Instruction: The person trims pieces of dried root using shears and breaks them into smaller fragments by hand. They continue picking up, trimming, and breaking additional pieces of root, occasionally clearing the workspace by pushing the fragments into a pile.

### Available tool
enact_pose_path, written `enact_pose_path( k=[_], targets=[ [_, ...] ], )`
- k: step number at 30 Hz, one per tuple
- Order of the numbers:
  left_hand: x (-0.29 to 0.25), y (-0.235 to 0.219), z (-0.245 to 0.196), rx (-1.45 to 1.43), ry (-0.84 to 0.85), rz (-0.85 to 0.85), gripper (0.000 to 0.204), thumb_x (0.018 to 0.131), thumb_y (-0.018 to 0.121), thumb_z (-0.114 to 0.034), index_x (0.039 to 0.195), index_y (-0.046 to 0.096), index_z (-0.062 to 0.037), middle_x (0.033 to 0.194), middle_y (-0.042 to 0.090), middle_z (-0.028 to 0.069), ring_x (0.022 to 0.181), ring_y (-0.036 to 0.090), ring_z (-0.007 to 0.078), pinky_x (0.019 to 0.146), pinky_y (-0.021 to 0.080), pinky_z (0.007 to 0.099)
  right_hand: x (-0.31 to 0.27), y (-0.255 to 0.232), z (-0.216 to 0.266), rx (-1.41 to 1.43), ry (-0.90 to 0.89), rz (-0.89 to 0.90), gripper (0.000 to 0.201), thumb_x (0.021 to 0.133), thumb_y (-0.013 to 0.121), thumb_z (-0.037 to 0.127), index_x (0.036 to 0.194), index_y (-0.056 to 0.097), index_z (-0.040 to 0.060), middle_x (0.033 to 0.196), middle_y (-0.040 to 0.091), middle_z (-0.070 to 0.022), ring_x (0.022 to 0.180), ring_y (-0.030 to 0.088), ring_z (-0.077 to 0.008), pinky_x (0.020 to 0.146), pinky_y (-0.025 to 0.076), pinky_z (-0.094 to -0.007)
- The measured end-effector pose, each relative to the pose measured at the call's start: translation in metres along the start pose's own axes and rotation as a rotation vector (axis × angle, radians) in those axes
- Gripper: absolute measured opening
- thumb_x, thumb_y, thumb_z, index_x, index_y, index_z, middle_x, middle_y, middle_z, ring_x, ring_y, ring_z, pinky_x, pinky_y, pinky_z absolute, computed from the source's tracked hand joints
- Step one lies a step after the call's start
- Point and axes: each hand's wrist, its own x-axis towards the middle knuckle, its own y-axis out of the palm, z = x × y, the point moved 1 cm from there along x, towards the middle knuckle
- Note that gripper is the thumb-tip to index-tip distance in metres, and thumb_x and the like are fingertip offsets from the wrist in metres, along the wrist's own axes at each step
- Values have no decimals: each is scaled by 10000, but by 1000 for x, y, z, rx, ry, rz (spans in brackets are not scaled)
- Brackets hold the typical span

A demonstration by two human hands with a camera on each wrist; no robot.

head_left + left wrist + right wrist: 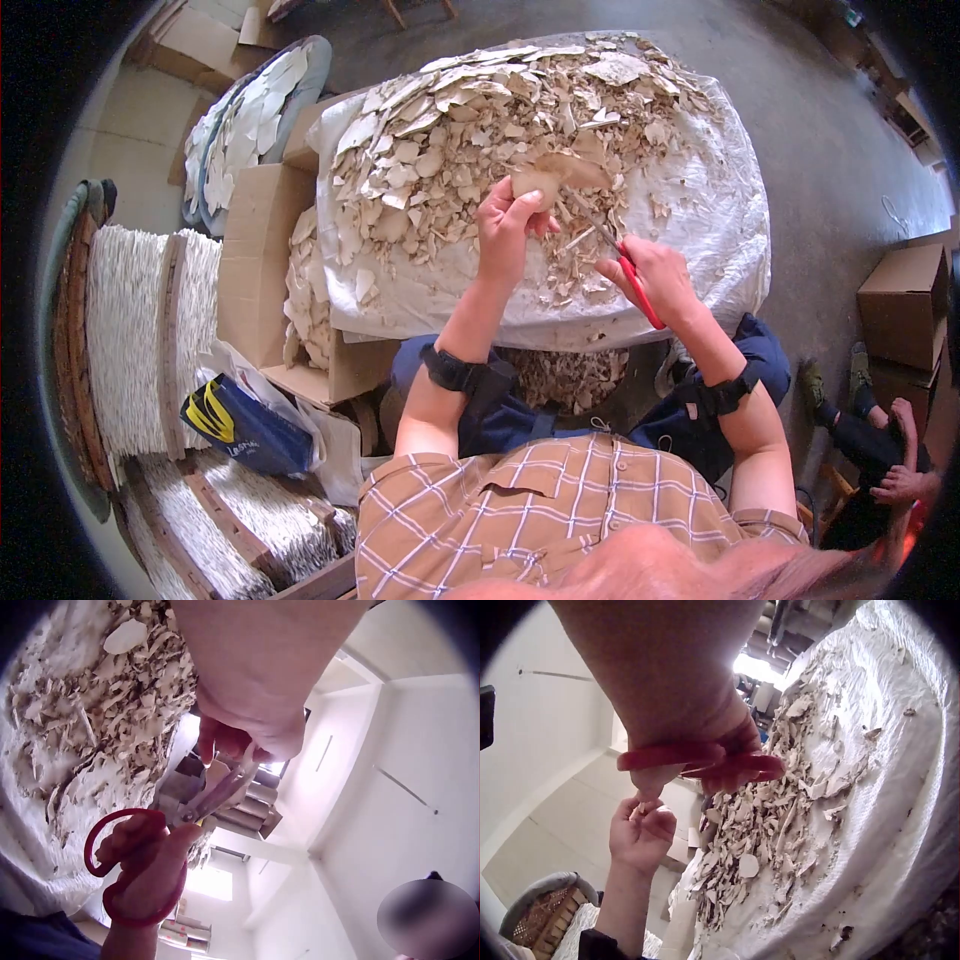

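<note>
My left hand [505,228] pinches a thin, pale, flat piece [578,170] between thumb and fingers, above a heap of similar dry pieces [430,160]. In my right hand [660,275] are red-handled scissors [638,288], fingers through the loops. The scissor blades [217,796] point toward the left hand and overlap the pale piece in the left wrist view. In the right wrist view, the red loops hide most of the right fingers, and the left hand [641,836] shows just beyond them.
White woven sheeting [700,260] covers the table under the heap. Left of it stand an open cardboard box [265,260], a blue bag [245,425] and stacked white sheets [130,330]. A basket of pale pieces [255,125] is behind. Another person's hands [900,485] appear at right, near boxes [900,300].
</note>
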Motion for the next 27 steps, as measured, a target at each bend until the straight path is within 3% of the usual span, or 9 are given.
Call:
enact_pose_path(
  k=[3,10,18,23,27],
  targets=[
    [0,-2,1,42,-44,94,150,795,497,-99,889,569,-6,700,590,45,510,544,111,486,445,223,-1,-2,1,26,8,12,511,783,542,544,689,536,42,652,582,-175,646,590,-363,568,446,-433],
    [-2,0,-3,28,-83,142,151,795,497,-102,899,553,-8,698,594,63,514,560,117,463,446,232,-1,0,0,32,12,20,512,779,551,540,677,535,39,653,580,-176,633,585,-367,564,443,-437],
    [-1,3,-9,-20,-75,164,102,826,516,-97,885,507,-15,584,438,-17,425,345,41,424,427,223,-4,-3,3,57,-5,52,458,797,578,458,674,503,23,605,517,-204,618,536,-391,541,407,-420],
    [-1,3,-11,15,-105,144,91,834,518,-98,888,506,-25,590,438,-17,419,328,45,407,407,232,-6,-4,5,73,54,65,452,794,589,450,673,497,24,593,509,-199,609,534,-386,539,407,-415],
    [-1,3,-13,-2,-140,143,67,839,521,-93,874,506,-38,590,437,-11,415,325,62,393,384,247,-5,-2,5,47,-4,-17,447,792,589,449,676,488,29,602,511,-189,609,536,-378,543,407,-415]
  ],
)
